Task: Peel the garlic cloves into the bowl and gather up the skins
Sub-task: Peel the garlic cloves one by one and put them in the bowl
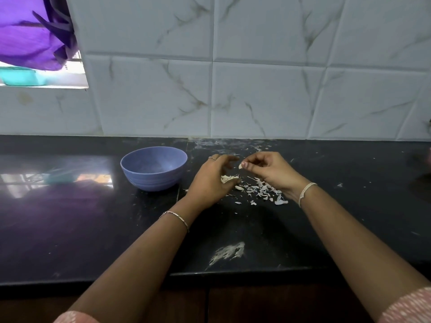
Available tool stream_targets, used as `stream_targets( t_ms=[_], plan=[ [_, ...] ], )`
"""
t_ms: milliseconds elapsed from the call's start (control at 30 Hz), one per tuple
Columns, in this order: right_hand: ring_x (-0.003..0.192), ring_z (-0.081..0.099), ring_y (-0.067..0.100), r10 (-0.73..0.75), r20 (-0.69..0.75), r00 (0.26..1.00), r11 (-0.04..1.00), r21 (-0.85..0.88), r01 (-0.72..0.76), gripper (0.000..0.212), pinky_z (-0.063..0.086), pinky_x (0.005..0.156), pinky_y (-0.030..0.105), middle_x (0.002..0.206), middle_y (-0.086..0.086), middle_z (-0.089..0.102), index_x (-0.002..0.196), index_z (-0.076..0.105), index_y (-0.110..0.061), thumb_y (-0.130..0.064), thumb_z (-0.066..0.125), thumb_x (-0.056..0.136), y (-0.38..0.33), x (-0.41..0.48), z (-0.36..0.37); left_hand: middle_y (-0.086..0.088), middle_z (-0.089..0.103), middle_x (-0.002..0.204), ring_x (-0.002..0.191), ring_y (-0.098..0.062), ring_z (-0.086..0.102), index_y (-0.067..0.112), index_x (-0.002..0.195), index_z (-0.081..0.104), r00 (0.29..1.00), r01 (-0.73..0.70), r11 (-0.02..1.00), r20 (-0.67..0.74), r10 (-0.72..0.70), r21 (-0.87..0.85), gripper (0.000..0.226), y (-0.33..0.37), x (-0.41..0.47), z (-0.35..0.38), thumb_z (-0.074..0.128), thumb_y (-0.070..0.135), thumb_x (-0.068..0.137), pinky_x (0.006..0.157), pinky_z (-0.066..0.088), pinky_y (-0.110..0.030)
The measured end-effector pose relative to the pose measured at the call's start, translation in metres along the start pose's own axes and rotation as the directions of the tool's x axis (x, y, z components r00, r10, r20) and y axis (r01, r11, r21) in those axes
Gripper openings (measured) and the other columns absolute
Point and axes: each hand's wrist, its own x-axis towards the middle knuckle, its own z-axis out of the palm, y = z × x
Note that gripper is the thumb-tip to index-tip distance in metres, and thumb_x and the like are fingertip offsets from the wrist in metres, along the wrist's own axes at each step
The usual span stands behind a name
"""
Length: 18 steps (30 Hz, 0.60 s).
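Note:
A blue bowl (154,167) stands on the black counter (93,229), left of my hands. My left hand (210,180) holds a garlic bulb piece (229,178) in its curled fingers. Just right of it, my right hand (268,170) pinches a small garlic clove (240,166) between thumb and fingertips, slightly above the counter. Several pale garlic skins (263,191) lie scattered beneath and between my hands. One loose clove (239,187) rests on the counter below the bulb. I cannot see any cloves inside the bowl.
A white marbled tile wall (256,89) rises behind the counter. A white powdery smear (228,251) marks the counter near its front edge. At the upper left a window ledge holds a teal box (21,76) under purple cloth (28,31).

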Motion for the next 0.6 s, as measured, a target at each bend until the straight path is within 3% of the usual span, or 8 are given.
stream_targets(
  t_ms=[100, 200, 300, 400, 500, 600],
  plan=[
    [0.056, 0.050, -0.003, 0.112, 0.005, 0.994, 0.978, 0.176, -0.111, 0.005, 0.040, 0.050, 0.013, 0.073, -0.007, 0.066, 0.091, 0.070, -0.010, -0.013, 0.067, 0.090, 0.009, 0.005, -0.002, 0.014, 0.061, 0.089, 0.079, -0.005, 0.058, 0.023, 0.110, 0.067, 0.998, 0.041, 0.991, -0.033, -0.046, -0.126, 0.031, 0.009, 0.014, 0.010, 0.078, 0.020, 0.081, 0.070, 0.044, -0.011],
    [0.057, 0.049, 0.001, 0.197, 0.038, 0.980, 0.932, 0.302, -0.199, 0.005, 0.039, 0.050, 0.015, 0.083, 0.001, 0.065, 0.091, 0.070, -0.009, -0.013, 0.066, 0.090, 0.019, 0.012, -0.009, 0.013, 0.065, 0.082, 0.076, -0.004, 0.060, 0.025, 0.096, 0.071, 0.987, 0.139, 0.959, -0.044, -0.155, -0.247, 0.015, 0.014, 0.027, 0.018, 0.077, 0.020, 0.083, 0.066, 0.046, -0.008],
    [0.057, 0.050, 0.002, 0.288, 0.042, 0.957, 0.875, 0.395, -0.281, 0.010, 0.039, 0.049, 0.015, 0.078, -0.002, 0.064, 0.096, 0.070, -0.006, -0.013, 0.069, 0.088, 0.025, 0.017, -0.013, 0.010, 0.067, 0.081, 0.071, -0.012, 0.065, 0.021, 0.094, 0.072, 0.976, 0.199, 0.926, -0.016, -0.215, -0.321, 0.010, 0.017, 0.036, 0.024, 0.076, 0.020, 0.084, 0.067, 0.056, -0.023],
    [0.056, 0.046, 0.006, 0.312, -0.064, 0.948, 0.873, 0.414, -0.259, 0.009, 0.039, 0.047, 0.017, 0.072, -0.002, 0.061, 0.089, 0.068, -0.009, -0.014, 0.073, 0.084, 0.031, 0.020, -0.015, -0.002, 0.070, 0.089, 0.072, -0.022, 0.070, 0.011, 0.100, 0.070, 0.955, 0.281, 0.853, 0.044, -0.293, -0.439, 0.012, 0.019, 0.042, 0.030, 0.072, 0.014, 0.088, 0.064, 0.061, -0.035],
    [0.061, 0.050, 0.007, 0.268, -0.112, 0.957, 0.889, 0.412, -0.201, 0.006, 0.041, 0.051, 0.018, 0.076, 0.000, 0.063, 0.085, 0.069, -0.010, -0.015, 0.069, 0.089, 0.035, 0.019, -0.014, -0.009, 0.070, 0.092, 0.074, -0.022, 0.072, 0.015, 0.094, 0.064, 0.927, 0.354, 0.783, 0.083, -0.365, -0.512, 0.011, 0.022, 0.046, 0.037, 0.064, 0.004, 0.092, 0.063, 0.060, -0.034],
    [0.068, 0.056, 0.008, 0.234, -0.129, 0.963, 0.911, 0.375, -0.171, 0.019, 0.044, 0.054, 0.019, 0.080, 0.000, 0.068, 0.087, 0.073, -0.010, -0.028, 0.068, 0.090, 0.037, 0.016, -0.011, -0.008, 0.071, 0.087, 0.068, -0.022, 0.071, 0.020, 0.090, 0.065, 0.923, 0.356, 0.808, 0.040, -0.384, -0.469, 0.015, 0.021, 0.046, 0.043, 0.065, 0.005, 0.090, 0.063, 0.061, -0.035]
  ],
)
